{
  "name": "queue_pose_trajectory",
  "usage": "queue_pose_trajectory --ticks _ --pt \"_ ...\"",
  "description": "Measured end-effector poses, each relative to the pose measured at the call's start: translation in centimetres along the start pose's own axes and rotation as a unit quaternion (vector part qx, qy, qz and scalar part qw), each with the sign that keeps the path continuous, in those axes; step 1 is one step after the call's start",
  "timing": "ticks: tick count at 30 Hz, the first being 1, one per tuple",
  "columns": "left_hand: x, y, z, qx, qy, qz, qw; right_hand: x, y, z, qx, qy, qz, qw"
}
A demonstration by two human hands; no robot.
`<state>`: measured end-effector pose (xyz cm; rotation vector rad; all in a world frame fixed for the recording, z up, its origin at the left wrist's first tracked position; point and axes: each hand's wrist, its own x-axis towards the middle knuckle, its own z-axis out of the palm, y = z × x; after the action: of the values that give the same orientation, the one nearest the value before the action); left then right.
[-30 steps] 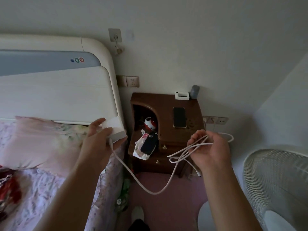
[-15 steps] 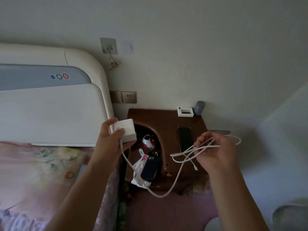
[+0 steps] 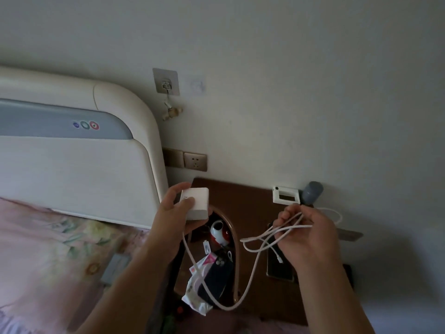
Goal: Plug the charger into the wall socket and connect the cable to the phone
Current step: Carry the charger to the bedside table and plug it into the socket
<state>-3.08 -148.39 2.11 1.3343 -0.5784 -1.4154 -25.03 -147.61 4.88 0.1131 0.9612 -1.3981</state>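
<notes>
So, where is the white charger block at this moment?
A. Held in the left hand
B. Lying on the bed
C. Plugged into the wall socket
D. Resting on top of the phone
A: the left hand holds the charger block in the air, below the wall socket.

Charger point(image 3: 195, 203) nearer wall socket point(image 3: 194, 162) (unplugged).

Headboard point(image 3: 72, 177), nightstand point(image 3: 243, 198), wall hook point(image 3: 166, 81)
</notes>
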Motion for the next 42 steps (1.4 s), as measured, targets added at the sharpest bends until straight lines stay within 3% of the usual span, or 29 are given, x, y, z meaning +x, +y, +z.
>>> queue_pose_trajectory --ticks 9,15,20,34,42 --pt "4.1 0.6 2.8 -0.050 0.042 -0.015 0.998 6.3 -1.3 2.9 -0.033 -0.026 0.066 0.997" --pt "8.2 0.6 1.7 -0.187 -0.040 -0.100 0.976 8.3 -0.2 3.7 -0.040 -0.002 0.065 0.997" --pt "12.8 -0.5 -0.1 -0.220 -0.095 -0.144 0.960 9.8 1.3 3.9 -0.040 0.024 0.053 0.997" --pt "21.8 -2.4 -2.3 -0.122 -0.096 -0.157 0.975 13.5 5.1 5.4 -0.040 0.087 0.052 0.994" --pt "23.6 -3.2 -2.3 -0.021 -0.073 -0.114 0.991 14.7 6.3 5.9 -0.036 0.107 0.062 0.992"
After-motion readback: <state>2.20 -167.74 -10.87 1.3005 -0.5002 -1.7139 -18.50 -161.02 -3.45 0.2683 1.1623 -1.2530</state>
